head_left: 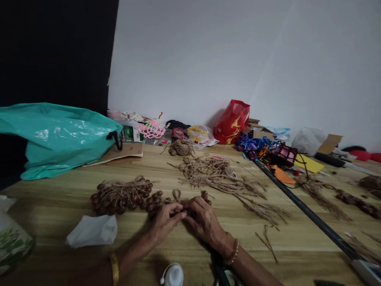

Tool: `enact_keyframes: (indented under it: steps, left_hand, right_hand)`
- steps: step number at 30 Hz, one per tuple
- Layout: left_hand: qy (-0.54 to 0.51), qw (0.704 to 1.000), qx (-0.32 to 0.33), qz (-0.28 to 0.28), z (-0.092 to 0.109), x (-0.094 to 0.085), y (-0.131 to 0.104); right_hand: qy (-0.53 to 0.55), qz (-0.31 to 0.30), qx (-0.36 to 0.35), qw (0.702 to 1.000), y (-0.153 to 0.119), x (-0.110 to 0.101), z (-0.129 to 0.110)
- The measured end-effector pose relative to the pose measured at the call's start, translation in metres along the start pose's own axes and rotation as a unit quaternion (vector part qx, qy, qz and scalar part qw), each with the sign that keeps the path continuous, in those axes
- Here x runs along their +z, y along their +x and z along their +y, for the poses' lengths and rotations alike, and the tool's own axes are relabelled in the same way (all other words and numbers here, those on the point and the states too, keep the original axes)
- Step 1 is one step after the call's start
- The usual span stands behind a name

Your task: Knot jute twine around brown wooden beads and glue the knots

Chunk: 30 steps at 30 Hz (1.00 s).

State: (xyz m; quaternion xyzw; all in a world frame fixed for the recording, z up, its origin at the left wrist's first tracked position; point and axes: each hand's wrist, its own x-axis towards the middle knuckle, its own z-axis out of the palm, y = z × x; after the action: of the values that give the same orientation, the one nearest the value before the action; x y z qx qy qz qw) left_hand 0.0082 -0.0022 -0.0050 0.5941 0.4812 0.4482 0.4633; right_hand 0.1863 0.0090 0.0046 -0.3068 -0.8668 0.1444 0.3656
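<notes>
Both hands meet over a piece of brown beads and twine. My left hand has its thumb and fingers pinched together on it, and my right hand curls its fingers round the other side. The part between the fingertips is mostly hidden. A small twine loop stands up just behind the fingers. Left of the hands lies a bundle of brown beads with twine. Loose twine cords spread out behind and to the right, with a twine ball farther back.
White tissue lies front left, near a white-capped bottle. A teal bag covers the back left; a red bag stands by the wall. One long black bar crosses the right side, beside coloured cords.
</notes>
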Motion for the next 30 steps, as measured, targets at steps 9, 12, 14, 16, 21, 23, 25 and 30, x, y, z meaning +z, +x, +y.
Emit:
enact_keyframes:
  steps: [9,12,14,16,21,23,25,30]
  left_hand:
    - [-0.011,1.000,-0.020,-0.010,-0.0039,-0.0016,0.0018]
    - [-0.016,1.000,-0.018,-0.011,-0.0053,-0.0015,0.0026]
    - [-0.018,1.000,-0.016,-0.011,-0.0062,-0.0017,0.0030]
    - [-0.018,1.000,-0.017,-0.016,-0.0063,-0.0020,0.0033]
    - [-0.026,0.999,-0.024,-0.021,-0.0006,-0.0021,0.0026]
    - [-0.027,0.999,-0.026,-0.025,0.0018,-0.0022,0.0023]
    - [-0.024,0.999,-0.035,-0.027,0.0024,-0.0025,0.0025]
    - [-0.016,0.998,-0.054,-0.032,-0.0003,-0.0039,0.0037]
  right_hand:
    - [-0.024,-0.008,0.020,0.999,-0.0001,-0.0014,-0.0053]
    - [-0.025,-0.003,0.010,1.000,-0.0005,-0.0012,-0.0036]
    - [-0.028,-0.004,0.005,1.000,-0.0006,-0.0009,-0.0023]
    - [-0.032,-0.005,0.003,0.999,-0.0005,-0.0005,-0.0015]
    - [-0.038,-0.002,-0.001,0.999,-0.0006,0.0009,-0.0005]
    - [-0.035,0.001,-0.007,0.999,-0.0008,0.0015,0.0003]
    - [-0.032,0.003,-0.011,0.999,-0.0011,0.0023,0.0017]
    - [-0.041,0.006,-0.013,0.999,-0.0022,0.0043,0.0039]
